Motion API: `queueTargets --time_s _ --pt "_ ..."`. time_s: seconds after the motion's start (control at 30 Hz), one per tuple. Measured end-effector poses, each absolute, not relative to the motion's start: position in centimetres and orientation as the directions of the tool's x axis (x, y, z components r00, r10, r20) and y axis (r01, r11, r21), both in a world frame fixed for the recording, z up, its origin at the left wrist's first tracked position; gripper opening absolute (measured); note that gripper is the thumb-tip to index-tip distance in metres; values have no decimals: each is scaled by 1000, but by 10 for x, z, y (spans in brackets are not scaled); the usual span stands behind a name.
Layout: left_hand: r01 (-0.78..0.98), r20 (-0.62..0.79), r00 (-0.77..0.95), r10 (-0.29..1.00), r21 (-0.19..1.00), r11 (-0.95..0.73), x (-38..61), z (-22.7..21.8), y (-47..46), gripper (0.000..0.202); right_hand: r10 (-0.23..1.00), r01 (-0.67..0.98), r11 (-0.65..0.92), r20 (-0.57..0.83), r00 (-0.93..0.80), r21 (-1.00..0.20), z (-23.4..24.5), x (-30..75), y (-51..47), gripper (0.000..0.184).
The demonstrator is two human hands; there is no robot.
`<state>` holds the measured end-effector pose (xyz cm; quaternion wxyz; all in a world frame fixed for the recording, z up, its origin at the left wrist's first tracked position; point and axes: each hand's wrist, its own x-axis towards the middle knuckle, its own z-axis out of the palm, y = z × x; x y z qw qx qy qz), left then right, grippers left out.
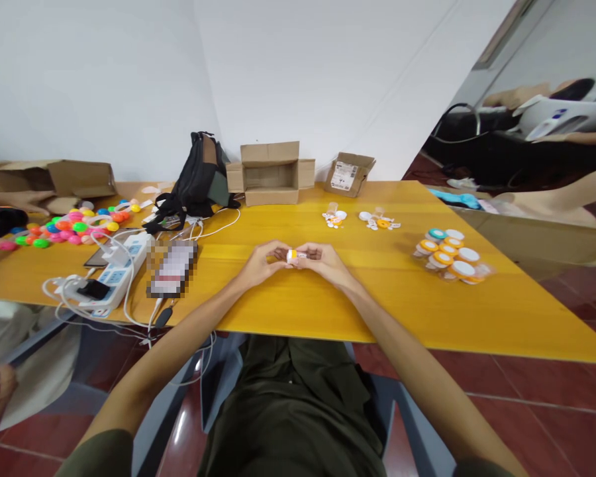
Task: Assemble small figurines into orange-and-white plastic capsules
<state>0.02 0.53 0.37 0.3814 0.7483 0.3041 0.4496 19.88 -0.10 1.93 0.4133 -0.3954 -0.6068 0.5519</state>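
A small clear jar with an orange-and-white lid (292,257) is held sideways between my two hands, just above the wooden table (288,308). My left hand (264,265) has its thumb and fingers closed at the lid end. Around the body end close the fingers of my right hand (326,265), hiding much of the jar. Reddish print or contents show on the body, too small to make out. Beyond my hands lie two small groups of parts: a clear cup with white and orange pieces (334,217), and white discs with an orange ring (383,224).
Several lidded jars (451,255) stand clustered at the right. Along the back are an open cardboard box (271,182), a smaller box (350,175) and a black backpack (198,175). To the left lie a phone (173,268), a power strip (122,271) with cables, and colourful balls (69,225).
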Motion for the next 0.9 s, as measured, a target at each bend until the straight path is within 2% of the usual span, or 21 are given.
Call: queueTargets --time_s 0.13,0.17,0.27,0.33,0.47,0.63,0.77,0.9 --pt "180 502 403 766 777 -603 -2 0 7 30 928 23 73 59 -369 -997 18 197 0 42" --pt "190 496 401 770 777 -600 -2 -1 8 34 930 36 88 69 -362 -996 18 197 1 41" --pt "228 448 414 792 792 -567 -4 -6 12 64 942 124 176 130 -310 -977 19 202 0 36" --pt "267 425 428 798 784 -560 -5 -8 15 67 948 196 226 169 -270 -954 21 212 -4 30" --pt "321 399 440 805 767 -555 -6 -8 18 57 963 345 253 199 -184 -904 25 252 -20 30" --pt "379 374 431 821 751 -541 -7 -5 18 45 967 442 217 255 27 -870 24 322 -50 36" --pt "404 387 442 809 720 -565 -7 -3 17 35 912 454 220 347 218 -863 20 370 -71 51" --pt "412 419 459 783 681 -606 -7 1 16 23 810 466 207 418 411 -860 10 404 -86 58"
